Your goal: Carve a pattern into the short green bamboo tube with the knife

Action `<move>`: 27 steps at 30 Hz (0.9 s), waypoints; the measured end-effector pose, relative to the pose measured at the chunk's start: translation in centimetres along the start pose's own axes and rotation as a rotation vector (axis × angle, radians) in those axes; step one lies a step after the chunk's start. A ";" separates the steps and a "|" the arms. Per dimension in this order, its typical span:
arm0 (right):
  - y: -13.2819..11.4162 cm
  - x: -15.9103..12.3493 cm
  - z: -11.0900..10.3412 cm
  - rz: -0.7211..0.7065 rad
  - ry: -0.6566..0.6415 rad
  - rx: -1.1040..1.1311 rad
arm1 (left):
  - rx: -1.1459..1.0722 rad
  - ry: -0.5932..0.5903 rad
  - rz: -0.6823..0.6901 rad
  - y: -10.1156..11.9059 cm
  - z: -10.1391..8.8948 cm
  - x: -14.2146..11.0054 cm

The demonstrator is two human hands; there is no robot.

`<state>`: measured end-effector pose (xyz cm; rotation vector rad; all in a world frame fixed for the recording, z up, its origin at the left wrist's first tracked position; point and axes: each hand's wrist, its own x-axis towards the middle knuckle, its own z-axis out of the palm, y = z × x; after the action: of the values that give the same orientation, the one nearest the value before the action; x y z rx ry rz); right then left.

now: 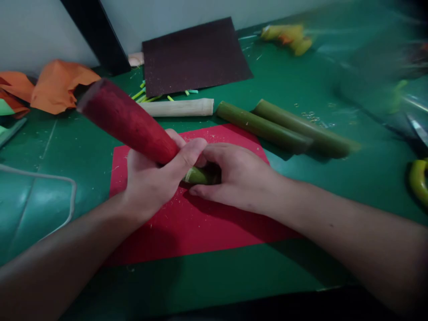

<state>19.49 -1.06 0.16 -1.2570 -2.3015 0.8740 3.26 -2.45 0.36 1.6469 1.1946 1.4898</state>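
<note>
My left hand (150, 178) is closed around a thick red tube (130, 122) that tilts up toward the far left. Its surface looks uneven, like paint or wrapping. A green bamboo section (199, 175) with a pale ring shows just beyond my left thumb, roughly in line with the red tube. My right hand (236, 176) curls around this green end, fingers over the top and thumb below. My fingers hide whether the red and green parts are one piece. Both hands are above a red sheet (214, 236) sprinkled with small pale shavings.
Two green bamboo tubes (264, 127) and a pale bamboo piece (187, 107) lie behind the sheet. Farther back are a dark brown sheet (197, 58), crumpled orange paper (63, 87) and a blurred yellow glue gun-like thing (287, 38). Small rings (312, 118) are scattered right.
</note>
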 end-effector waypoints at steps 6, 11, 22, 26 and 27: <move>0.2 0.0 0.1 0.005 -0.015 0.018 | -0.006 -0.025 0.059 -0.1 -0.1 -0.2; 0.2 0.0 0.0 0.035 -0.026 0.037 | -0.032 -0.091 0.077 -0.2 -0.1 -0.3; 0.1 0.0 0.0 0.027 0.004 0.015 | 0.011 -0.121 0.090 -0.5 -0.4 -0.6; 0.2 0.1 -0.1 0.015 0.002 0.019 | -0.001 0.055 -0.014 -0.3 0.0 -0.4; 0.3 0.1 -0.1 0.014 0.004 0.019 | -0.014 0.071 -0.021 -0.2 0.0 -0.3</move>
<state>19.66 -0.89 0.02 -1.2674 -2.2784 0.8955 3.25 -2.65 -0.01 1.5786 1.2332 1.5520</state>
